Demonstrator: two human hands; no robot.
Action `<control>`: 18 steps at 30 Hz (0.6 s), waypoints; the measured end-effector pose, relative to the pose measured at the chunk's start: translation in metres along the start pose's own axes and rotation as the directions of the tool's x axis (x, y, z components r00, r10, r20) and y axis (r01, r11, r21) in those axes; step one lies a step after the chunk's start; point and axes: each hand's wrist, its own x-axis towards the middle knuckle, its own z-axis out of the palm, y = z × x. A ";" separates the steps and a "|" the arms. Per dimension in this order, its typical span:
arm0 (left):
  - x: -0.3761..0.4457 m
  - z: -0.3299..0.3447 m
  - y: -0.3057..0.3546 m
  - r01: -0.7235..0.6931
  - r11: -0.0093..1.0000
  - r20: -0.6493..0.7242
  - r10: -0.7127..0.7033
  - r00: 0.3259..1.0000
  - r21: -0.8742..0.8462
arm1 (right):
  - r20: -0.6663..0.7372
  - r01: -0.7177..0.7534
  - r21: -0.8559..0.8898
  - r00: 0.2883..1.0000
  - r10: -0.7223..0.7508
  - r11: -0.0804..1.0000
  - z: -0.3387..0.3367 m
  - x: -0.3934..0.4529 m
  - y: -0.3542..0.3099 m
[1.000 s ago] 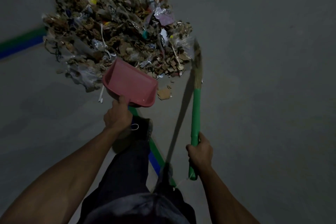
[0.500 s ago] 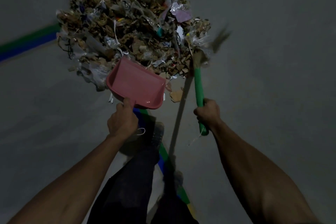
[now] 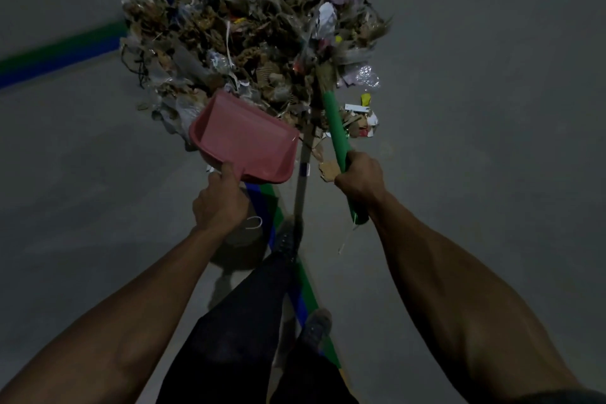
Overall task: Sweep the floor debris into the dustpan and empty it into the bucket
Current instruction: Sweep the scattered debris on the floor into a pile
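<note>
A big heap of torn brown cardboard, paper scraps and clear plastic bits [image 3: 249, 33] lies on the grey floor [image 3: 492, 141], right in front of the person. It looks light and loose, so bits may slide or fly off if pushed hard.

The pink plastic dustpan [image 3: 244, 138] sits with its open edge touching the near side of the heap. It looks stiff and light. The left hand [image 3: 219, 203] grips its handle with curled fingers.

The broom with a green handle and straw head [image 3: 336, 121] leans into the right side of the heap. The right hand [image 3: 360, 179] is wrapped tight around the handle, near its end.

A green and blue stripe [image 3: 59, 57] runs along the floor. No bucket shows.
</note>
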 end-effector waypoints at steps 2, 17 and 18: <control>-0.008 -0.002 -0.004 -0.010 1.000 0.009 0.010 1.000 -0.012 | -0.001 -0.018 0.033 1.000 0.018 0.999 -0.002 -0.026 0.004; -0.150 -0.034 -0.098 -0.025 0.996 -0.043 0.021 0.999 -0.080 | -0.035 -0.103 0.449 0.991 0.132 0.888 0.037 -0.304 -0.016; -0.162 -0.035 -0.110 -0.031 0.995 -0.062 0.025 0.998 -0.099 | -0.046 -0.097 0.466 0.990 0.134 0.879 0.044 -0.321 -0.016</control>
